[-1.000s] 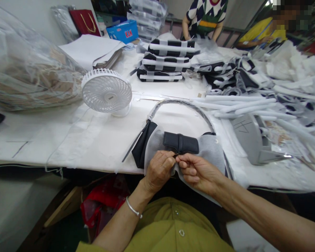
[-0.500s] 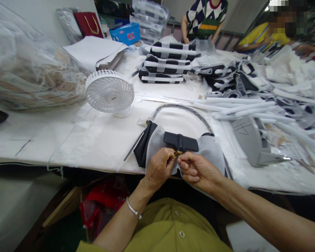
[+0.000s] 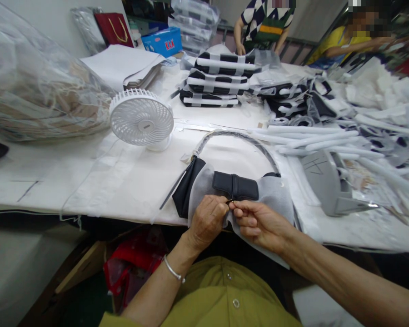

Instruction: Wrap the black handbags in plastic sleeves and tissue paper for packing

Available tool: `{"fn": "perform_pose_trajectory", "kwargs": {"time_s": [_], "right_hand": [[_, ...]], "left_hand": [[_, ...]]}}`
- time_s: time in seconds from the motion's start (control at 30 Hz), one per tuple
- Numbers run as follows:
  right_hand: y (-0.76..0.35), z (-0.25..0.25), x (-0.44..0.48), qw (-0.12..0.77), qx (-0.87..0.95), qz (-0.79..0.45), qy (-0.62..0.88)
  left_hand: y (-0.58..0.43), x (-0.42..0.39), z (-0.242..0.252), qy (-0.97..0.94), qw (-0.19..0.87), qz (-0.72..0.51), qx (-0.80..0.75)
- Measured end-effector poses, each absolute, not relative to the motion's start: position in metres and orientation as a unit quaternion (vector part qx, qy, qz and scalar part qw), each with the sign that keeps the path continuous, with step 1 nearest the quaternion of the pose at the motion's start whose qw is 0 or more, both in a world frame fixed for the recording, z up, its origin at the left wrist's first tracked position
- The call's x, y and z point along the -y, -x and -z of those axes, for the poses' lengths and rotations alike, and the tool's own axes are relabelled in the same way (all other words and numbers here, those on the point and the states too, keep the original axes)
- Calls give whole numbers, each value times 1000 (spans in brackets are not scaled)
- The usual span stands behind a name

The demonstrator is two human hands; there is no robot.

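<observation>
Meets at ten o'clock a crinkled clear plastic sack, cut off by the edge, then a ribbed white fan on the pale worktable. Near centre, toward five o'clock, pinches with left hand and right hand a small metallic piece, mostly hidden; cannot make out its shape. Has the handbag there, at the table edge: smooth black flap, soft-looking grey sheet, arched wrapped handle. Shows at one o'clock a co-worker, cropped above; at three, an angular grey device.

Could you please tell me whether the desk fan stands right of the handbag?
No, the white desk fan stands to the left of the handbag.
</observation>
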State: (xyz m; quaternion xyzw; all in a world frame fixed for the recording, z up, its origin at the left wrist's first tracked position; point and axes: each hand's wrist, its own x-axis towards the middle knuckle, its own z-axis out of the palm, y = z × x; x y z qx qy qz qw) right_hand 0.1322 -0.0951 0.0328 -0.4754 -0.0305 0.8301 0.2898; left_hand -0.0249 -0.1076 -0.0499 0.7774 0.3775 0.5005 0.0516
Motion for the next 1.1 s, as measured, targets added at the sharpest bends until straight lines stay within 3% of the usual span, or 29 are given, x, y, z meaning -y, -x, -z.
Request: {"fn": "perform_pose_trajectory", "kwargs": {"time_s": [0.43, 1.1], "right_hand": [[-137, -29, 92, 287, -7, -857, 429], [-119, -27, 94, 328, 35, -793, 512]], "left_hand": [[25, 107, 48, -794, 45, -482, -369], [25, 106, 44, -793, 60, -472, -382]]}}
